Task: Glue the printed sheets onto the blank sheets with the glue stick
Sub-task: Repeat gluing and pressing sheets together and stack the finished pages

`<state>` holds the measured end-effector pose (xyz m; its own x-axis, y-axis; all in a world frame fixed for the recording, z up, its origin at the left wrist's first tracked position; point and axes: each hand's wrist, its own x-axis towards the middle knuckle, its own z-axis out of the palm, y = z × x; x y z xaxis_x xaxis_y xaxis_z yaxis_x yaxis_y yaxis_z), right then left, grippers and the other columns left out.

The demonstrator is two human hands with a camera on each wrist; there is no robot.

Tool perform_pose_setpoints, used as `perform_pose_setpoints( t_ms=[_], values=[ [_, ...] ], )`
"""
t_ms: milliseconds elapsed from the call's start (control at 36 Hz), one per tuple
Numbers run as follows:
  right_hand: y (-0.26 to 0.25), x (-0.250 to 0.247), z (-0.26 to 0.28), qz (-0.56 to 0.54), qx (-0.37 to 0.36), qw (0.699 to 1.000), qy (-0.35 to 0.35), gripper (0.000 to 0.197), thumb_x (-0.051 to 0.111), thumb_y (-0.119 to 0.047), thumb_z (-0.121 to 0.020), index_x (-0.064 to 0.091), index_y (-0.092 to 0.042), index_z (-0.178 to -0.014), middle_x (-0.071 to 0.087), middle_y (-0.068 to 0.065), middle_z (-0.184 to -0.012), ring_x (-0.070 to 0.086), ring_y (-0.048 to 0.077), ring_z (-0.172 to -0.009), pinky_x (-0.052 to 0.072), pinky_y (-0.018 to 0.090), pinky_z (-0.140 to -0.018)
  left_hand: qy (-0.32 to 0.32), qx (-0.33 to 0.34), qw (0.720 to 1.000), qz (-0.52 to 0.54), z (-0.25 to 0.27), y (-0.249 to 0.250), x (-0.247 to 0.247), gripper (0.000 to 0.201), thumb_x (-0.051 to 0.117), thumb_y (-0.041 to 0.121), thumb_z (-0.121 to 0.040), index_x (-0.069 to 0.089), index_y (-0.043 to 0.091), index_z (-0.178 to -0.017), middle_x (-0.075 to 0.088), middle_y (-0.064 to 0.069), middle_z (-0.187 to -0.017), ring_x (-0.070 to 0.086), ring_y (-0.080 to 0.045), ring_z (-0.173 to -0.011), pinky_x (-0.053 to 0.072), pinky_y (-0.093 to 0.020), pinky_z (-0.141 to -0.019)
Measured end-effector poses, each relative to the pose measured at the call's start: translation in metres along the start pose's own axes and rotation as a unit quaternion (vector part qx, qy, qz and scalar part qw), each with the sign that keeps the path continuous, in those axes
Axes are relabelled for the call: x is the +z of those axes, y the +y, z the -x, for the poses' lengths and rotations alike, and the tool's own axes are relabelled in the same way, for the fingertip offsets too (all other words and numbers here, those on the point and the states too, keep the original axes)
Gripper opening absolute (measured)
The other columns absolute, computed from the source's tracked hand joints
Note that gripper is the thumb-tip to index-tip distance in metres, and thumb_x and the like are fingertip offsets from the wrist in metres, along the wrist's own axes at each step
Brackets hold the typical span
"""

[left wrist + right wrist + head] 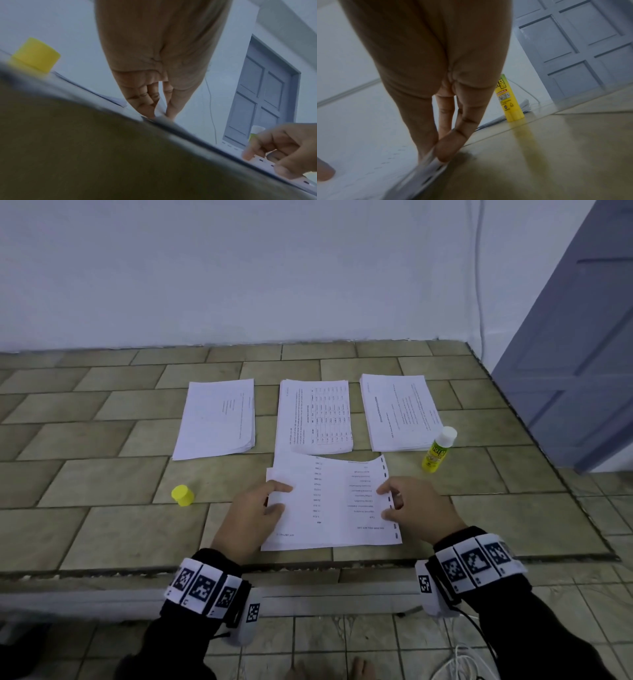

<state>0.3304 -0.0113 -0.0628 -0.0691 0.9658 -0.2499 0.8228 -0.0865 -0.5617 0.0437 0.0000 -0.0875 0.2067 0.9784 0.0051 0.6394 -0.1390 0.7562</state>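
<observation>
A printed sheet (334, 501) with punched holes down its right edge lies on the tiled ledge in front of me, its far edge curled up. The edge of a white sheet (270, 474) shows beneath it on the left. My left hand (281, 498) pinches the sheet's left edge between thumb and fingers, as the left wrist view confirms (160, 115). My right hand (383, 502) pinches the punched right edge (435, 154). The yellow glue stick (439, 449) stands upright and uncapped to the right, held by neither hand. Its yellow cap (183, 495) lies to the left.
Three paper stacks lie in a row behind the sheet: a faintly printed left stack (217, 417), a middle stack (315, 416) with a table, and a right stack (399, 412) of text. The ledge edge (308, 568) runs just below my wrists. A grey-blue door (582, 354) stands at the right.
</observation>
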Motion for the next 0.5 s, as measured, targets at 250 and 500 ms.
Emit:
perform_pose_setpoints(
  t_ms=[250, 500],
  values=[
    [0.003, 0.007, 0.006, 0.024, -0.002, 1.0, -0.011, 0.034, 0.07, -0.014, -0.084, 0.059, -0.019, -0.115, 0.051, -0.004, -0.101, 0.048, 0.007, -0.086, 0.033, 0.005, -0.06, -0.014, -0.015, 0.999, -0.047, 0.01, 0.005, -0.003, 0.028, 0.065, 0.005, -0.09, 0.067, 0.018, -0.115, 0.043, 0.014, -0.065, 0.047, -0.002, -0.056, 0.037, -0.01, -0.057],
    [0.004, 0.004, 0.01, 0.007, -0.017, 1.0, -0.008, 0.031, 0.072, -0.018, -0.084, 0.059, -0.022, -0.112, 0.055, -0.002, -0.1, 0.049, 0.002, -0.073, 0.037, 0.002, -0.064, -0.003, -0.025, 0.999, -0.026, 0.008, -0.007, -0.003, 0.03, 0.069, 0.007, -0.087, 0.067, 0.026, -0.11, 0.061, -0.004, -0.079, 0.054, -0.009, -0.067, 0.046, -0.014, -0.065]
  ],
)
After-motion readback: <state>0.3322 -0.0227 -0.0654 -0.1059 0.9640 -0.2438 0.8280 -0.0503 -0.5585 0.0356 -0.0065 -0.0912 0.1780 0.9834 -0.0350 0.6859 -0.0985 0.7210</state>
